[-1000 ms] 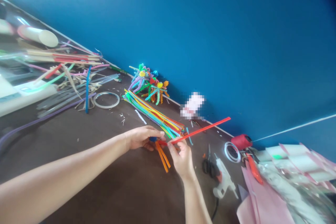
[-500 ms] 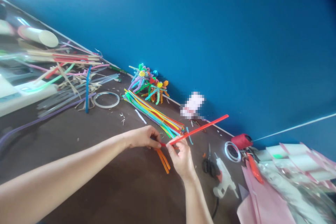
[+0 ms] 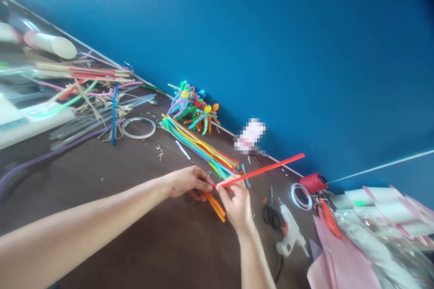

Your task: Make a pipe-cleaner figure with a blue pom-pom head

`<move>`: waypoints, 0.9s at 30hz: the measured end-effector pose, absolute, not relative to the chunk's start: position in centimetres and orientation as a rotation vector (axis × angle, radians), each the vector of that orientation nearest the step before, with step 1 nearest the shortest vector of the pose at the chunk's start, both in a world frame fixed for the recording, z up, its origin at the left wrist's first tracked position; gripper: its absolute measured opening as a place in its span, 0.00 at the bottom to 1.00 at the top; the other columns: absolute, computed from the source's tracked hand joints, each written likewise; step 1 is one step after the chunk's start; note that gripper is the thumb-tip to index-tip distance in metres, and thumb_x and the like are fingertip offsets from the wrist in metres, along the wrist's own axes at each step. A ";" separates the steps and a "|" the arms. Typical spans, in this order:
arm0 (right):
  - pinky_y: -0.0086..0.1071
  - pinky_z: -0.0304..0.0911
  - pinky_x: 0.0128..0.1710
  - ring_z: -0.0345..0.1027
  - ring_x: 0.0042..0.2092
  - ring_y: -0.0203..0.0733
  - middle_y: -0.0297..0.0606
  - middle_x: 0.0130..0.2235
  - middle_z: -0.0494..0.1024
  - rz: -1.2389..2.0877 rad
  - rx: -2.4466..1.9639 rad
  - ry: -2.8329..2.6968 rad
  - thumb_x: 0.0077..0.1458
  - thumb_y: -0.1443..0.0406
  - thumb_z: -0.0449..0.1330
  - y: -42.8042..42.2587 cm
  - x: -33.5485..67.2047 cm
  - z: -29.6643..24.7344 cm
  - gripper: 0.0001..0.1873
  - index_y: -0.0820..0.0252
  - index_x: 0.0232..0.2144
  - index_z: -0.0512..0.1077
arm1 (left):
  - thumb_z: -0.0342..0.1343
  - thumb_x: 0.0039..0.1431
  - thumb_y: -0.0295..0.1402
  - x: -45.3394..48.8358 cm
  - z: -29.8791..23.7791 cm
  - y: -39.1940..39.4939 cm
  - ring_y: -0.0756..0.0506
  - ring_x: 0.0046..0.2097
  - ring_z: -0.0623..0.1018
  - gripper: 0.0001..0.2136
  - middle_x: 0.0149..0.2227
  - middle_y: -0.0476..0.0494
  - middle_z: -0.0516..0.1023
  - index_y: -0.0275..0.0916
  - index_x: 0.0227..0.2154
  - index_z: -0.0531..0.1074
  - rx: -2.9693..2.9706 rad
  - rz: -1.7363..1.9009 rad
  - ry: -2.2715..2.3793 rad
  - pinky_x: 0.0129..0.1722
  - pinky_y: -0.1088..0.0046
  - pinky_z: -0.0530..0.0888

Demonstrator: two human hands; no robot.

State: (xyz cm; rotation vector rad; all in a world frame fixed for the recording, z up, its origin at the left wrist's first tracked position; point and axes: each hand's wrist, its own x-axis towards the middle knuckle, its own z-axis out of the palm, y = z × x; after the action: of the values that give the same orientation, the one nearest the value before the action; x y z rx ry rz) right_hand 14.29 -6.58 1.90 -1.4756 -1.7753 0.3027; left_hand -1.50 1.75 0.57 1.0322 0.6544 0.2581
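A slim, straight red pipe cleaner [image 3: 267, 170] is pinched between the thumb and fingers of the right hand [image 3: 236, 205], slanting up and away to the right to a free far end, with a short bit of red showing near the left fingertips. Beneath the left hand [image 3: 190, 182], which grips them, a pair of orange pipe cleaners [image 3: 214, 208] pokes out side by side, angled down to the right, their upper ends hidden by the fingers.
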 end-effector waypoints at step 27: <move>0.35 0.59 0.36 0.63 0.33 0.41 0.37 0.27 0.70 0.272 -1.573 -1.794 0.47 0.70 0.55 -6.8 13.5 2.4 0.05 0.59 0.21 0.68 | 0.52 0.47 0.30 -1.6 1.5 0.5 0.49 0.27 0.73 0.08 0.24 0.47 0.77 0.39 0.26 0.76 2.166 0.649 0.755 0.26 0.80 0.63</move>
State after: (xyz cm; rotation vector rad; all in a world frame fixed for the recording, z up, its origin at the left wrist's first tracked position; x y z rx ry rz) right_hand 13.51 -6.83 2.44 -1.5730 -1.7938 0.2722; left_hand -1.63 0.51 1.54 2.1661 0.7548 0.6488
